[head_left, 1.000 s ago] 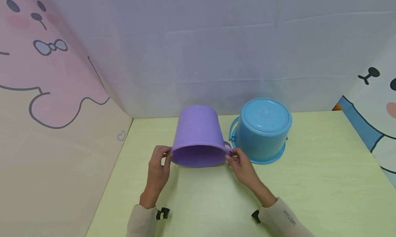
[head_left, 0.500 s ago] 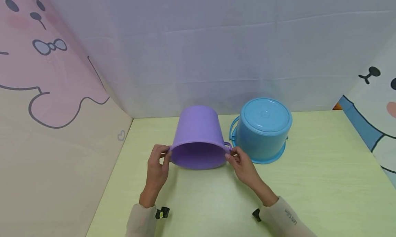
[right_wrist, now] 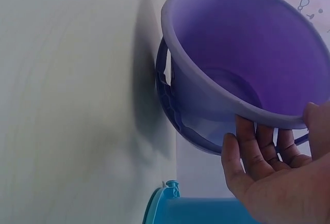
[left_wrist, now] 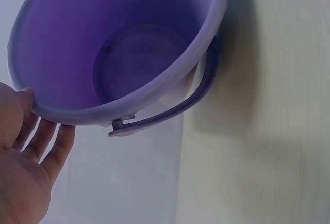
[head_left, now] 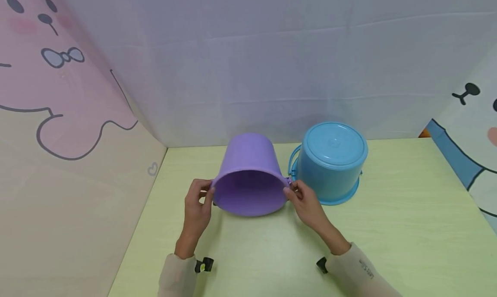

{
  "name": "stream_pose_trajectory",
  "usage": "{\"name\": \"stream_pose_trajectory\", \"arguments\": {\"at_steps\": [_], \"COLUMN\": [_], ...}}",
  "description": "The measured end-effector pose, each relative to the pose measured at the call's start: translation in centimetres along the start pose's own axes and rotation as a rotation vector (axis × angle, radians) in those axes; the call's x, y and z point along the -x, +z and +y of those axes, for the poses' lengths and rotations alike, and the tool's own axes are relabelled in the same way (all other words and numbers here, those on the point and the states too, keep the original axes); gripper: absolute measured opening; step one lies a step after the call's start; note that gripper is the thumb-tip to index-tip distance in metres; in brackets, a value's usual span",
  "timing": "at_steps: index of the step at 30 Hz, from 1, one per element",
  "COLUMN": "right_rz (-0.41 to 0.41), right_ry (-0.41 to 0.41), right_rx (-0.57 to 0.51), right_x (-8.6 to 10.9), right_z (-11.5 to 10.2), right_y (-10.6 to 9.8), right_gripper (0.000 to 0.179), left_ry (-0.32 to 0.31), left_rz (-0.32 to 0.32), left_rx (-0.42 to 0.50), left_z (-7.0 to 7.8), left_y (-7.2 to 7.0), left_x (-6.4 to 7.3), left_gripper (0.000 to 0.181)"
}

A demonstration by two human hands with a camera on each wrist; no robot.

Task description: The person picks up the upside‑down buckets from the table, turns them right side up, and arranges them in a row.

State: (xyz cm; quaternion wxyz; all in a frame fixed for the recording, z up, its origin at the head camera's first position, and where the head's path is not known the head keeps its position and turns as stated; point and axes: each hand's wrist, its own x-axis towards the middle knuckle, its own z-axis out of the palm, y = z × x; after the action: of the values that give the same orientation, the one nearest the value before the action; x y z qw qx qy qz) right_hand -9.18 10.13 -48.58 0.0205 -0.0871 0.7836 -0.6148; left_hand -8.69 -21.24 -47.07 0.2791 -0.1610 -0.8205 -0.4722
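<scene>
A purple bucket (head_left: pixel 250 154) is tilted on its side in the middle, its mouth facing me and its base toward the back wall. My left hand (head_left: pixel 198 208) pinches the left side of its rim, thumb at the inner edge and fingers outside. On the right side of the rim, my right hand (head_left: pixel 309 207) grips in the same way. In the left wrist view the bucket's handle (left_wrist: pixel 178 109) hangs below the rim, apart from the fingers. The bucket's inside (left_wrist: pixel 139 53) holds nothing that I can see.
Upside down on the pale yellow-green table (head_left: pixel 407 211), a blue bucket (head_left: pixel 335 146) stands just right of the purple one, its handle (head_left: pixel 292 161) on the near-touching side. A whitish cloth wall (head_left: pixel 252 73) rises behind, with cartoon-printed walls (head_left: pixel 89 116) at the sides.
Both hands have tipped the purple bucket's mouth gradually upward toward me, so more of its inside shows. The blue bucket has stayed in place.
</scene>
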Motion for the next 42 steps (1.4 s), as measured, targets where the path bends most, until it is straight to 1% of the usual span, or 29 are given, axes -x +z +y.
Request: {"name": "stream_pose_trajectory", "arguments": {"at_steps": [4,13,18,21,24,27,30,31,33,37,42], "right_rz": [0.018,0.028,0.044,0.051,0.047,0.041,0.042,0.044,0.052,0.064,0.075], "right_ry": [0.004,0.009,0.010,0.005,0.003,-0.005,-0.017,-0.021,-0.029,-0.051,-0.068], "right_rx": [0.006,-0.072,-0.096,-0.104,-0.115,-0.124,-0.120,-0.118,-0.113,-0.112,-0.109], "right_x": [-0.1,-0.3,-0.1,0.1,0.3,0.4,0.4,0.4,0.3,0.1,-0.3], "right_z": [-0.4,-0.8,-0.7,-0.5,-0.4,-0.3,-0.3,-0.3,-0.3,-0.4,-1.0], "right_y": [0.0,0.1,0.3,0.5,0.7,0.8,0.7,0.7,0.7,0.7,0.5], "right_gripper": [0.015,0.015,0.014,0.012,0.010,0.010,0.010,0.010,0.009,0.008,0.009], "left_ry": [-0.030,-0.085,-0.119,-0.132,-0.129,-0.136,-0.153,-0.159,-0.168,-0.195,-0.239], "left_rz": [-0.003,-0.018,-0.024,-0.018,-0.003,0.011,0.018,0.019,0.018,0.013,0.011], "left_rx": [0.004,-0.007,0.009,0.023,0.021,0.018,0.026,0.030,0.034,0.064,0.169], "left_z": [0.1,0.2,0.4,0.5,0.5,1.2,1.4,1.5,1.1,0.6,0.5], "left_y": [0.0,-0.1,-0.1,-0.1,0.0,0.1,0.2,0.2,0.3,0.2,-0.1], "left_x": [-0.1,-0.2,-0.1,0.0,0.0,-0.1,-0.2,-0.2,-0.1,0.1,-0.1], "left_gripper": [0.017,0.016,0.017,0.016,0.018,0.019,0.018,0.017,0.018,0.018,0.017]}}
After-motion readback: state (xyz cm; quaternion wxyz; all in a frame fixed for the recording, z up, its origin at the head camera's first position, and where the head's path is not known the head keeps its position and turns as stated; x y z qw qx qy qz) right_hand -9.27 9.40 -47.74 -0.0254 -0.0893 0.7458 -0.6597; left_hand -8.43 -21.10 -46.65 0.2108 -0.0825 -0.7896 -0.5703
